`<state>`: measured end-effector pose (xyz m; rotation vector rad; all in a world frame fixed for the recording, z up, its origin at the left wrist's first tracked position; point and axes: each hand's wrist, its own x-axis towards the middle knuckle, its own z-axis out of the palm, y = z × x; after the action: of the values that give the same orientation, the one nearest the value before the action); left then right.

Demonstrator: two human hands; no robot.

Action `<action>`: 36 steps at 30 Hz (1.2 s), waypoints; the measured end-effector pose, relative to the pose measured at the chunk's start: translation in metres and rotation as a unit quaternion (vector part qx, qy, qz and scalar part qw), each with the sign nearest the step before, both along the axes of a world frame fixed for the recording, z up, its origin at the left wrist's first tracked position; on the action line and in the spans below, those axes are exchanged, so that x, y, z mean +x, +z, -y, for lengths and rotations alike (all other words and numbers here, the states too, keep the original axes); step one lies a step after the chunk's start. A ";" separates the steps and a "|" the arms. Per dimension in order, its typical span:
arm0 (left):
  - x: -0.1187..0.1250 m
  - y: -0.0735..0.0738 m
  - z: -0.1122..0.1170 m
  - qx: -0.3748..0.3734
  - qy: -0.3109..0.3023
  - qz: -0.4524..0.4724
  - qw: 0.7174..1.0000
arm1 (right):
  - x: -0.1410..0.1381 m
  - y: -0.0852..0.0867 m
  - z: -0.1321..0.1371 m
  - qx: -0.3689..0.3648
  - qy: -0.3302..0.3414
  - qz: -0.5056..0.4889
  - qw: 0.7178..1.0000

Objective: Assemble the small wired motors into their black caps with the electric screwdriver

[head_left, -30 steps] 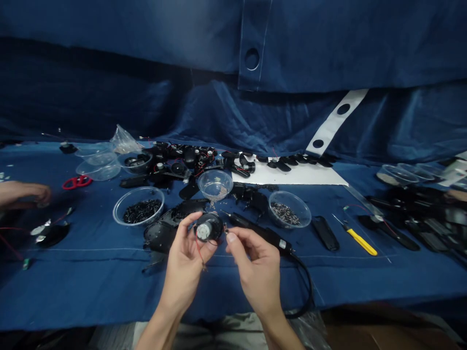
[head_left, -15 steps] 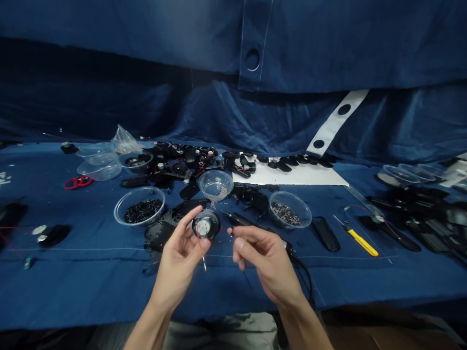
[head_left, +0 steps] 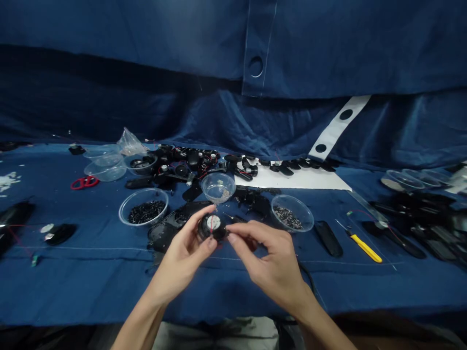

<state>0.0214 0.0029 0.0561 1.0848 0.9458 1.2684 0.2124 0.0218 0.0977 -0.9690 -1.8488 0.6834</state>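
Note:
Between the thumb and fingers of my left hand (head_left: 189,248) is a round black housing with a small motor (head_left: 213,222), whose pale disc-shaped end faces up and has a red wire across it. My right hand (head_left: 268,253) is closed in a pinch at the right rim of the housing. A tiny dark part shows at its fingertips, too small to name. Behind the hands lies a thin-tipped black tool (head_left: 235,218), partly covered by the right hand. Black plastic shells (head_left: 164,233) lie just left of the housing.
Clear bowls hold black screws (head_left: 147,212), small silvery pieces (head_left: 221,195) and mixed screws (head_left: 288,218). Red-handled scissors (head_left: 84,182) lie left, a yellow-handled screwdriver (head_left: 367,248) right. Black parts with wires crowd the back, beside a white sheet (head_left: 302,181).
My right hand has moved left, bringing the tiny dark part to the housing's rim. The left hand has shifted slightly right and tilted the housing. The camera view has moved a little.

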 end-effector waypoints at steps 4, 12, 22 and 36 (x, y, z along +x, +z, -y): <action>0.002 0.003 0.001 0.027 0.068 -0.042 0.996 | 0.000 -0.006 0.003 -0.059 0.011 -0.015 0.998; -0.007 0.002 -0.001 0.049 0.080 -0.045 0.995 | 0.008 0.004 0.001 -0.087 0.096 -0.005 0.992; 0.012 0.007 0.002 0.085 0.117 0.011 0.989 | -0.014 -0.017 0.005 -0.358 0.145 -0.333 0.860; 0.020 0.010 0.022 -0.074 0.031 0.104 0.991 | -0.010 -0.029 0.006 -0.239 0.014 -0.215 0.947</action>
<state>0.0418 -0.0189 0.0661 0.7965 0.9048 1.3128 0.2022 0.0161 0.0689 -0.9970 -1.3357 1.2908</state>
